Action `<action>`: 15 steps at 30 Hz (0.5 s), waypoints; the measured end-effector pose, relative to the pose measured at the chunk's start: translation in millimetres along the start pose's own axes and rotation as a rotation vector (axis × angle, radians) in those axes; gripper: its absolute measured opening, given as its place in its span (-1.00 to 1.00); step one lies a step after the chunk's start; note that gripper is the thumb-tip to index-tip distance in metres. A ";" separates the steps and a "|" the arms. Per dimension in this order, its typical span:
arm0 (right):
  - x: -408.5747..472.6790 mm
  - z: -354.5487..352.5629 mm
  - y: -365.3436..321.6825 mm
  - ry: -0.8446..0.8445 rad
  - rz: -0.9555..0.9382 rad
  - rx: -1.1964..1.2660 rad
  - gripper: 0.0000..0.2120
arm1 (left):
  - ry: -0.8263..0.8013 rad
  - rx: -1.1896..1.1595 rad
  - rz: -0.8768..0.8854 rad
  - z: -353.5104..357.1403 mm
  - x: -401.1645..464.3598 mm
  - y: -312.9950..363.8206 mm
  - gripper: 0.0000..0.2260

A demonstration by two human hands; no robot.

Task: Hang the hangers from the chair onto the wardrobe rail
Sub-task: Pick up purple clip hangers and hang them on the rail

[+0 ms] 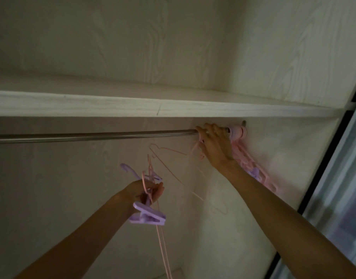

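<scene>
While the right hand (212,144) reaches up to the wardrobe rail (92,135), its grip curled round a thin pink hanger (171,168) at the rail, the left hand (147,191) holds a bunch of hangers (148,215) lower down. More pink hangers (253,168) hang by the wall, under the shelf (133,106).

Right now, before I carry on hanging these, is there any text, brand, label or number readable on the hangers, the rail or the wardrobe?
None readable.
Pink hangers at the right hand: no print visible.
Purple clip hanger and thin pink hangers in the left hand: no marking.
Metal rail and shelf edge: bare, only wood grain and a small dark mark, not a character.
</scene>
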State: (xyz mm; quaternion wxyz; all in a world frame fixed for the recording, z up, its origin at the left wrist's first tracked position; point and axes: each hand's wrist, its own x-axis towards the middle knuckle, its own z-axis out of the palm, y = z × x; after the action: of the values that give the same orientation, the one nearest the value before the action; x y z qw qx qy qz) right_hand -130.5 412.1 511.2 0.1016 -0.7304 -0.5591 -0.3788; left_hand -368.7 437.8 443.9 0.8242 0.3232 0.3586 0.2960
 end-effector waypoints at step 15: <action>12.9 9.7 54.3 -0.172 0.131 -0.111 -0.39 | 0.028 -0.022 -0.016 6.5 3.3 -12.6 -0.73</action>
State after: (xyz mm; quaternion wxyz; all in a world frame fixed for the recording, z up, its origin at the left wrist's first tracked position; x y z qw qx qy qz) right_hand -76.6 407.9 528.0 0.0371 -0.7996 -0.4953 -0.3375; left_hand -358.5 430.4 436.6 0.8250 0.3071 0.3694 0.2978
